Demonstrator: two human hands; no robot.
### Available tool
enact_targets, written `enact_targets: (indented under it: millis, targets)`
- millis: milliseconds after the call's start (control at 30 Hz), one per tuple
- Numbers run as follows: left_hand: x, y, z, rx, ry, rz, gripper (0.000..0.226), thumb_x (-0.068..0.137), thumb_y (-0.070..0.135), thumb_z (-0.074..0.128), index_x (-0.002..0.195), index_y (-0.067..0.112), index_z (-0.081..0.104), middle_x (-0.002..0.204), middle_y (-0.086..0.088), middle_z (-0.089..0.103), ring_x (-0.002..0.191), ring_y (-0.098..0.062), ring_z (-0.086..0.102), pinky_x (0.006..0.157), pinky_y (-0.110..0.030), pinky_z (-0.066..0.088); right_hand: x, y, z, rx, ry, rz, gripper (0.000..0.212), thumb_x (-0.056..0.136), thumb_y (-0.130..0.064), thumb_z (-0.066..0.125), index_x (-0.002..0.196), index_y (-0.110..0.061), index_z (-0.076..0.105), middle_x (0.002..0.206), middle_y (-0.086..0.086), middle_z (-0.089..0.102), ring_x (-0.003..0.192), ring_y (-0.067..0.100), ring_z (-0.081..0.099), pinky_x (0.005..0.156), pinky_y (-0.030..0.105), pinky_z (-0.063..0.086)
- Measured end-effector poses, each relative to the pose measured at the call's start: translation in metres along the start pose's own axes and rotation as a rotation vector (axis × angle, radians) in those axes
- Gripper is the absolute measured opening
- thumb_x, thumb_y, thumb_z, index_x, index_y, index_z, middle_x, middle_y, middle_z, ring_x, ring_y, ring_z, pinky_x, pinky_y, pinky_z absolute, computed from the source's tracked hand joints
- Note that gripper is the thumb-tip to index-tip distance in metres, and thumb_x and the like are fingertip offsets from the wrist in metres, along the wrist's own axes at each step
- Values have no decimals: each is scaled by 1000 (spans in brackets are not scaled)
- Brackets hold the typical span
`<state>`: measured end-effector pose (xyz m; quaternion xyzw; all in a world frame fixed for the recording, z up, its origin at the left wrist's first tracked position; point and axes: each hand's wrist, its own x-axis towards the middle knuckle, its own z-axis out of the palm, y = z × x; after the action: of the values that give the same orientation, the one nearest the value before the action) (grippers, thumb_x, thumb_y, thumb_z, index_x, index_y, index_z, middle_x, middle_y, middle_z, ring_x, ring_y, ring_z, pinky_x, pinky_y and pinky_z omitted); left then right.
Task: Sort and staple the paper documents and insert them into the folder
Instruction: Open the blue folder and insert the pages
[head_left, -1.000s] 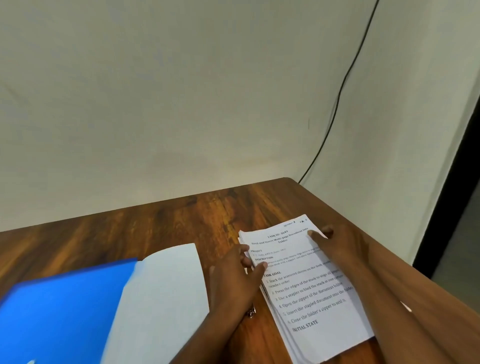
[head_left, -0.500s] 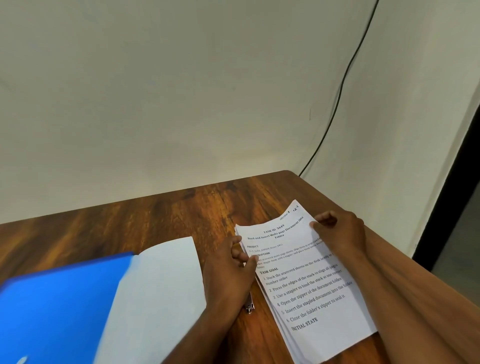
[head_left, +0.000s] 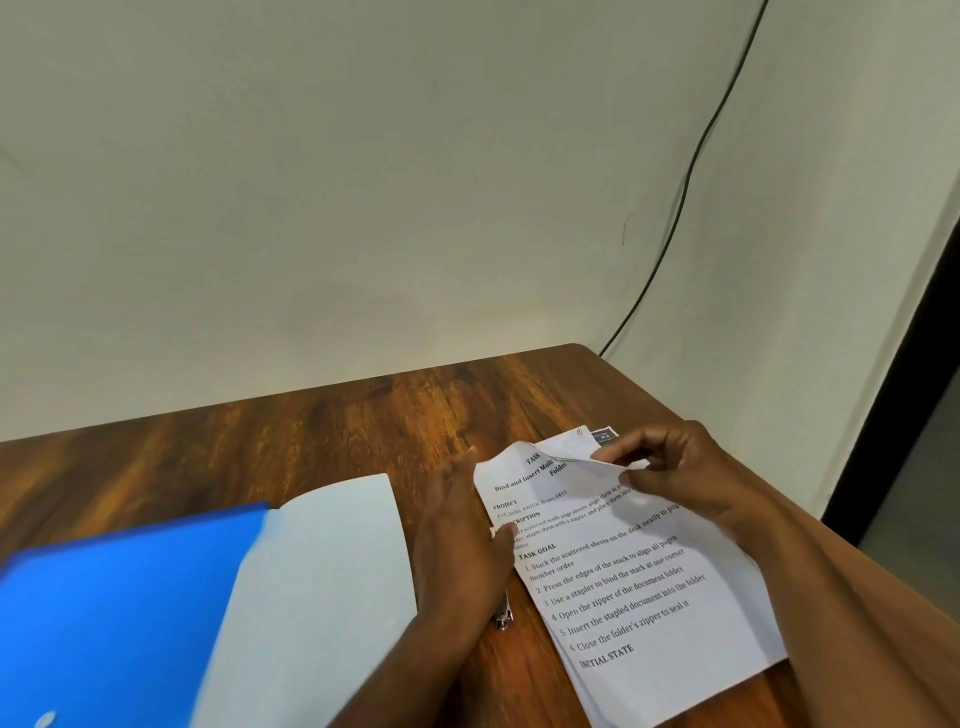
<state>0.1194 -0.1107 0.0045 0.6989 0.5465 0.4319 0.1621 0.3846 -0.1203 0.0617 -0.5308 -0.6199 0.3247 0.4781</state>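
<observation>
Paper documents (head_left: 639, 587) lie as a loose stack on the wooden table (head_left: 311, 431), printed side up, directly below and toward the person from the right hand's pinch. The right hand (head_left: 675, 478) has thumb and forefinger closed on the far right corner of the top sheet, peeling it up and folding it back, so the corner curls above the pile and a bit of the page underneath shows just beyond the pinch. That reads as checking the page below or its number, which fits the sorting step, with stapling and filing not yet done. The wrist is cocked, knuckles raised, the remaining fingers curled loosely behind the pinching pair, the forearm coming in from the lower right. Across the sheet from the pinch, the left hand (head_left: 462, 540) lies with fingers extended and relaxed, the thumb pressing the stack's left edge; probably it pins the lower sheets so that only the top one lifts. Beneath that palm a small metal object (head_left: 503, 616) pokes out, possibly a stapler, but too little shows to tell. Further out on that same side, well apart from the pinch, the blue folder (head_left: 119, 608) lies open with a pale sheet (head_left: 322, 582) resting on its near half, seemingly waiting for the bound pages. Peeling too fast could drag the second sheet askew.
</observation>
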Motion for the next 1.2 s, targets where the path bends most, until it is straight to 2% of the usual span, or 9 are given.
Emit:
enact_targets:
  millis: [67,167,267,333,600,833,933,1033,1200]
  targets:
    - [0,-2,1,45,-2,50,90,85,35,83,157,44,30,160,14,37,146,-13,41,115,-40,45,-4,-4,-3,56,-68,9,28,78,14,80,100,-3,81,109,14,78,101,29,70,93,49,54]
    - [0,2,-1,75,-40,120,91,88,39,80,158,53,24,164,16,32,146,-15,41,114,-39,46,-9,-11,-6,79,-164,34,31,69,-3,90,99,-5,82,109,15,79,98,25,71,88,41,54]
    - [-1,6,-4,-82,-137,202,76,91,31,79,153,52,41,162,19,32,142,-13,46,99,-25,58,-13,-17,-5,106,-254,46,29,74,-3,84,102,2,80,106,19,78,99,23,73,88,26,57]
    - [-2,3,-2,-158,-157,251,60,91,20,80,142,44,61,158,16,41,138,-10,49,98,-18,55,-14,-20,-2,171,-269,75,29,79,0,78,106,8,75,106,24,77,101,27,75,92,29,59]
    - [-4,-2,-3,-230,-137,256,46,88,11,81,126,36,75,141,15,63,132,-7,58,105,-21,53,7,18,-7,45,336,324,17,79,-19,90,91,-11,81,88,9,78,74,21,63,66,36,47]
    - [-3,-3,-4,-209,-117,279,48,86,9,83,125,36,76,138,15,66,129,-7,60,103,-16,51,6,19,-2,-191,389,351,27,75,-21,93,94,-10,76,87,-5,72,76,2,60,65,16,42]
    - [-4,3,-4,-214,-123,277,45,86,14,84,125,36,76,138,15,66,129,-5,59,102,-20,53,5,18,-5,-304,408,299,31,71,-24,96,93,-15,77,84,-3,73,79,11,67,69,22,47]
    - [-4,4,-3,-221,-126,280,44,87,13,83,125,34,76,138,14,66,129,-5,59,103,-19,52,3,19,1,-280,333,278,32,70,-17,97,92,-9,76,82,1,71,71,11,61,60,12,45]
    - [-2,5,-5,-209,-143,283,45,86,7,80,124,31,77,137,13,66,128,-4,59,103,-13,50,2,23,7,-293,271,326,39,61,-22,101,89,-13,76,87,-1,72,79,12,63,70,23,48]
